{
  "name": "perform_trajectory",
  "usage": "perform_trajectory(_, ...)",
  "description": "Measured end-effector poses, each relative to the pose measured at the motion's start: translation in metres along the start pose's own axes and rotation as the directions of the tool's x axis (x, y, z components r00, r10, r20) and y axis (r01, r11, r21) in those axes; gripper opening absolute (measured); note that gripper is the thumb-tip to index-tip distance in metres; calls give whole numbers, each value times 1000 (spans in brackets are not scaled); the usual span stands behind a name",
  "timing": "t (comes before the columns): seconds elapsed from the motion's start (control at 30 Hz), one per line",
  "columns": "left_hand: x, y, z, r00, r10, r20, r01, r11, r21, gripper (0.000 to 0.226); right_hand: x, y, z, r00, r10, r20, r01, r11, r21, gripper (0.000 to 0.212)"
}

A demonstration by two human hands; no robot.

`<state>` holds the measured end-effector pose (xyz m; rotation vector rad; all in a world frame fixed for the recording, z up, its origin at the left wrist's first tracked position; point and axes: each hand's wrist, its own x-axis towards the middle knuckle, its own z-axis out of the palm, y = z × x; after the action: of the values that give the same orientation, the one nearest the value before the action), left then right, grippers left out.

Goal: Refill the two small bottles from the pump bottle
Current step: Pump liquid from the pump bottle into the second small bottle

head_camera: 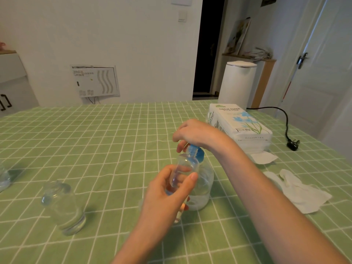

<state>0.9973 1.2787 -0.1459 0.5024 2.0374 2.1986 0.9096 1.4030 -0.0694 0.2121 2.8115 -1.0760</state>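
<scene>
My left hand [169, 193] grips a small clear bottle [185, 168] and holds it up, tilted, with its mouth at the blue nozzle. Behind it stands the clear pump bottle [202, 191] with a blue pump head [197, 152] and a little liquid at the bottom. My right hand [196, 133] rests on top of the pump head, fingers curled down over it. A second small clear bottle [63, 206] stands upright on the green checked tablecloth [114, 140] at the left, apart from both hands.
A white tissue-paper pack [240, 126] lies at the right rear, with crumpled tissues [302, 189] in front of it. A black power cord and plug [293, 144] lie at the table's right edge. Another clear object [3, 178] shows at the left edge.
</scene>
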Motion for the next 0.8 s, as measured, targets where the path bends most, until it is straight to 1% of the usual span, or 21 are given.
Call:
perform_trajectory(0.1, 0, -1, 0, 1000, 1, -5, -1, 1000, -7, 36, 0, 1, 1, 1000, 14, 20, -14, 1000, 25, 31)
perform_trajectory(0.3, -2, -3, 0, 1000, -11, -12, 11, 1000, -17, 35, -1, 4, 6, 998, 50, 43, -51, 998, 21, 35)
perform_trajectory(0.43, -1, -3, 0, 1000, -4, -8, 4, 1000, -1, 33, -1, 1, 3, 999, 28, 35, -28, 999, -20, 35)
perform_trajectory(0.57, -1, -1, 0, 1000, 5, -5, -5, 1000, -12, 32, -1, -3, -5, 1000, -15, -5, 14, 998, -69, 34)
perform_trajectory(0.8, -1, 0, 1, 1000, 0, -13, 0, 1000, -12, 35, -2, -2, -1, 1000, 16, 26, -16, 1000, 15, 32)
